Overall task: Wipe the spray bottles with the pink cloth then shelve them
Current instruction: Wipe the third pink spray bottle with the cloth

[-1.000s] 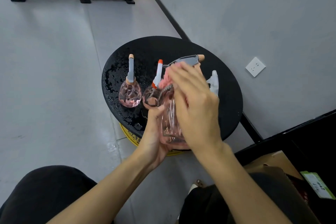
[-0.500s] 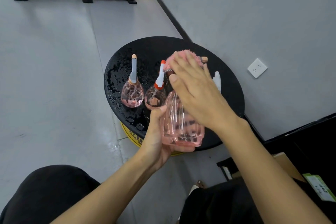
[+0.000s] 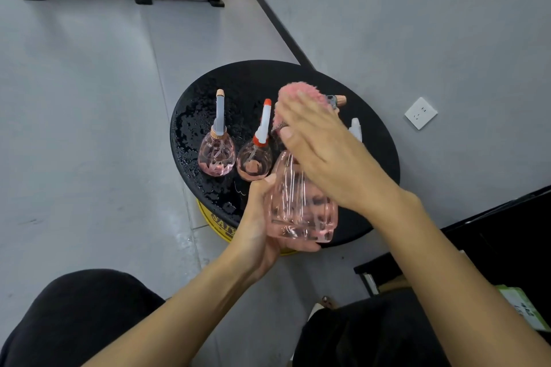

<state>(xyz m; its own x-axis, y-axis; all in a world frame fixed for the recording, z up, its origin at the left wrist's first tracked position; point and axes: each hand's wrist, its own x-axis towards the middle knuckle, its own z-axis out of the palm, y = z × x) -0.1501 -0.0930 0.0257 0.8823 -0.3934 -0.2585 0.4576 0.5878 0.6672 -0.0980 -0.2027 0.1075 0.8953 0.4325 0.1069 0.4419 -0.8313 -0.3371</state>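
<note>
Cloth [image 3: 298, 92] now up over nozzle [image 3: 338, 100], left hand [image 3: 256, 226] still gripping bottle [image 3: 301, 211]

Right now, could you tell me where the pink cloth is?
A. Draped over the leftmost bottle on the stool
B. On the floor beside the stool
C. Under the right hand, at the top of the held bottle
C: the cloth lies under the fingers of the right hand, at the top of the bottle that the left hand holds by its base.
</note>
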